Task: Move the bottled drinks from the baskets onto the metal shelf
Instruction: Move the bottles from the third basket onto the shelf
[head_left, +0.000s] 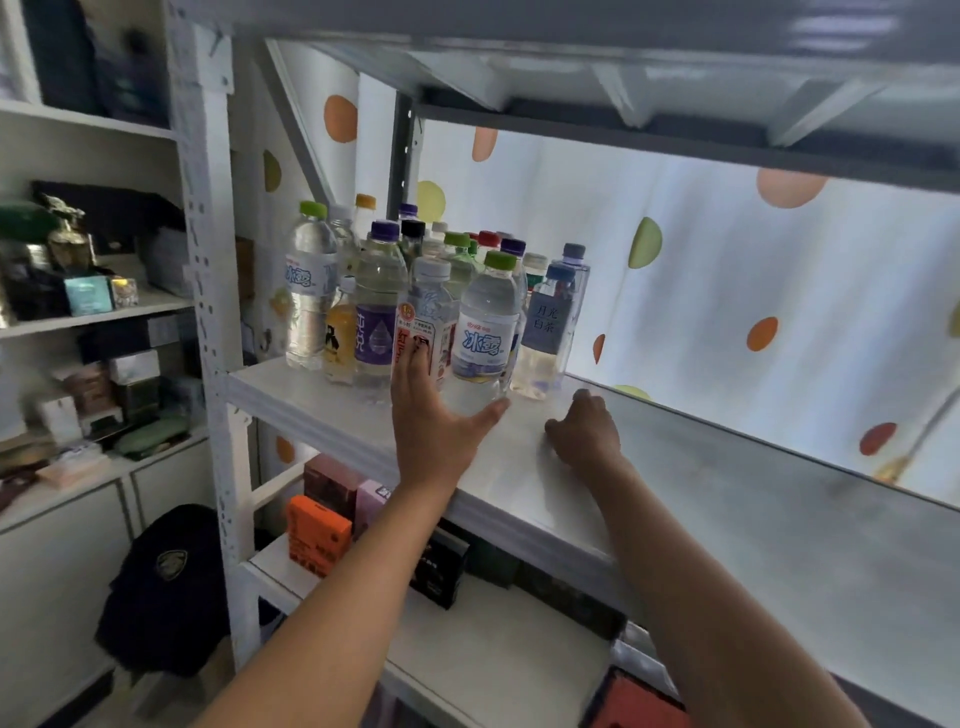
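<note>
Several bottled drinks stand crowded at the left end of the white metal shelf (675, 499). At the front are a clear water bottle with a green cap (485, 322), a red-labelled bottle with a white cap (428, 312), a purple-labelled one (376, 317) and a dark-labelled tea bottle (545, 332). My left hand (434, 415) is flat against the front bottles, fingertips on the red label and thumb spread under the green-capped bottle, not wrapped around either. My right hand (584, 428) rests on the shelf board just right of the bottles, fingers curled, holding nothing. No basket is in view.
The shelf's right part is bare board before a dotted curtain (727, 291). An upper shelf (571, 62) hangs low overhead. The lower shelf carries boxes, one orange (317, 535). A white upright (208, 312) stands left, with cluttered side shelves (88, 312) and a dark cap (166, 587).
</note>
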